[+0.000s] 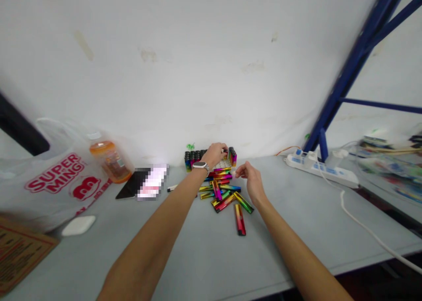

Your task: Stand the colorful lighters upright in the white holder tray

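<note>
A heap of several shiny rainbow-coloured stick devices (227, 194) lies on the grey table (204, 257). Behind it, against the wall, a tray (198, 157) holds more of them standing upright. My left hand (215, 154), with a watch on its wrist, reaches over that tray, fingers curled on one upright stick at the tray's right end. My right hand (250, 178) hovers just above the heap, thumb and fingers pinched on a small pale thing I cannot make out.
A white plastic bag (56, 182) with red lettering and an orange-lidded jar (111, 160) stand at the left, by a phone (145, 183). A white power strip (321, 168) with a cable lies at the right, near a blue rack post (349, 72). A cardboard piece (20, 252) is at the near left.
</note>
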`<state>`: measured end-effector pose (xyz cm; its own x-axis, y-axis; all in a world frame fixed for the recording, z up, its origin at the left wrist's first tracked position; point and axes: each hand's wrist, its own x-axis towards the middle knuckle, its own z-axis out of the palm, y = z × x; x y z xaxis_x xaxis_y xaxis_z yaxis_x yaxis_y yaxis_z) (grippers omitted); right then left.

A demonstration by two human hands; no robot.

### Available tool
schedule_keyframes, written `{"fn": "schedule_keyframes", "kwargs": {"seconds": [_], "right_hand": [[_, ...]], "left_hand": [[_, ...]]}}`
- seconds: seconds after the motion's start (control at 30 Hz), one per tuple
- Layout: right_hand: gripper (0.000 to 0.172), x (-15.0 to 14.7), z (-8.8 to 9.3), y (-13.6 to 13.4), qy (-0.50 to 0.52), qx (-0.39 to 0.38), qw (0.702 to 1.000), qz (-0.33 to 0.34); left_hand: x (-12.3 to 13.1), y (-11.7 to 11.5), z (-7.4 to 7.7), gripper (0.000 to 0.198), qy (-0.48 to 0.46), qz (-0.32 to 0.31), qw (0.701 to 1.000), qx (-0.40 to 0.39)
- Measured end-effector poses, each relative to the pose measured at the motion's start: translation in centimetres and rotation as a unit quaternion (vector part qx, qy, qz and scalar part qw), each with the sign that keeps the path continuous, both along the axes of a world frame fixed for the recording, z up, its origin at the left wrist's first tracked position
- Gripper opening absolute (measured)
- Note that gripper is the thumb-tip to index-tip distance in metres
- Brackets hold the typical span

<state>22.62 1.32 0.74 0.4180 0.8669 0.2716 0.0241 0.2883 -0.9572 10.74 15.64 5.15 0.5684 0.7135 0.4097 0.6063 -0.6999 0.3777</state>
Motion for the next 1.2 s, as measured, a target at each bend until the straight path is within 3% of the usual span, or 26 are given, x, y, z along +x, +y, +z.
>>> {"fn": "schedule_keyframes", "kwargs": {"seconds": [0.57, 0.83, 1.0, 1.2], "right_hand": [[0.053, 0.2, 0.3, 0.1, -0.020, 0.015, 0.999, 0.025], [0.054, 0.2, 0.4, 0.0, -0.011, 0.012, 1.000, 0.026], [0.053, 0.4, 0.2, 0.3, -0.010, 0.006, 1.000, 0.025], [0.024, 0.8, -1.0, 0.7, -0.124, -0.022, 0.992, 0.029]], "left_hand": [[1.7, 2.6, -1.3, 0.017, 0.015, 0.008, 1.000, 0.002], [1.5, 1.5, -0.9, 0.022, 0.035, 0.006, 0.999, 0.033], [1.5, 0.5, -0.9, 0.028, 0.098, 0.021, 0.990, 0.101], [1.2, -0.1, -0.5, 0.030, 0.153, 0.032, 0.979, 0.134]]}}
